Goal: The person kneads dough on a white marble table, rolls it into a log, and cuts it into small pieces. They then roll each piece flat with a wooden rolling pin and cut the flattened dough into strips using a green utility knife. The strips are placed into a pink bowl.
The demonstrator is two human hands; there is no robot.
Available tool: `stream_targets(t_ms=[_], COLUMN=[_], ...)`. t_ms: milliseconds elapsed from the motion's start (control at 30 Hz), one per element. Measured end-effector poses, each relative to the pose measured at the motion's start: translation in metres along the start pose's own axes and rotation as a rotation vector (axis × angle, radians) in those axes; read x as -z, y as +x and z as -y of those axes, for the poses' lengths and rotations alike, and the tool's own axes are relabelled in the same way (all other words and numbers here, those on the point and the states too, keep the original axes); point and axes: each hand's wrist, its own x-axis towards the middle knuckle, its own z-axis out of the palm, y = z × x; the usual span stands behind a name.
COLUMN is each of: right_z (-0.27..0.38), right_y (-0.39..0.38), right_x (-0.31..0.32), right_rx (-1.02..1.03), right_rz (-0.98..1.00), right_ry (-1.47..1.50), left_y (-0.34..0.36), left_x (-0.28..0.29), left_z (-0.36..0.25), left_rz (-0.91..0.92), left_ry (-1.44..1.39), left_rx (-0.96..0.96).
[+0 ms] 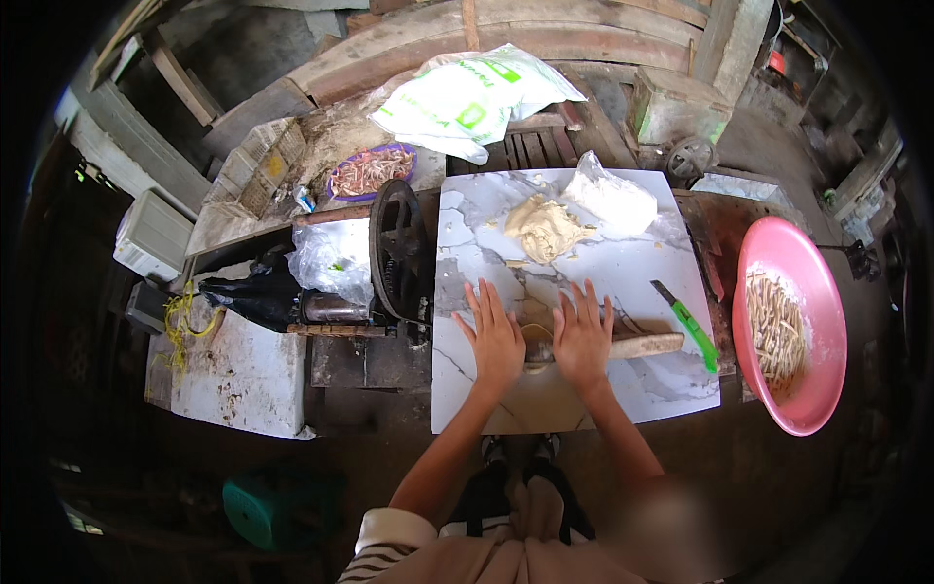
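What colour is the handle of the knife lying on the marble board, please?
Bright green; the knife shows clearly in the head view, right of the right hand.

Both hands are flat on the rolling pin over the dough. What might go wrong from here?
1. The green knife lies just past the rolling pin end, near the right hand; a long stroke might knock it.
2. The flattened dough sits near the marble board's front edge and may creep over it.
3. The left hand works close to the black hand-crank wheel.
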Motion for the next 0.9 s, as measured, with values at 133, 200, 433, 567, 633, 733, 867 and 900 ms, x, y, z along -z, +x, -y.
stream_targets(t_ms=[133, 200, 433, 567, 633, 733, 867, 900], right_z=[0.007, 0.006, -0.003, 0.002, 0.008, 0.008, 0.003, 0.003], right_y=[-0.029, -0.014, 0.041, -0.006, -0.025, -0.012, 0.033, 0.042], right_x=[0.014, 0.012, -0.018, -0.002, 0.011, 0.013, -0.006, -0.011], right_rx=[0.013, 0.015, -0.012, 0.002, 0.026, 0.017, -0.026, -0.021], right_rz=[0.085, 0.084, 0.021, 0.085, 0.115, 0.137, 0.043, 0.032], right_ry=[-0.061, -0.074, -0.135, -0.044, -0.072, -0.076, -0.099, -0.120], left_y=[-0.022, -0.008, 0.049, 0.003, -0.016, -0.006, 0.043, 0.053], left_x=[0.016, 0.011, -0.012, -0.001, 0.010, 0.011, -0.004, -0.009], left_z=[-0.009, -0.006, 0.001, 0.000, -0.007, -0.008, -0.007, -0.003], left_rz=[0.038, 0.040, 0.029, 0.075, 0.066, 0.060, 0.005, 0.014], left_ry=[0.036, 0.010, 0.009, -0.040, -0.016, -0.030, -0.041, -0.001], left_rx=[-0.037, -0.022, 0.071, 0.042, 0.013, 0.011, 0.066, 0.104])
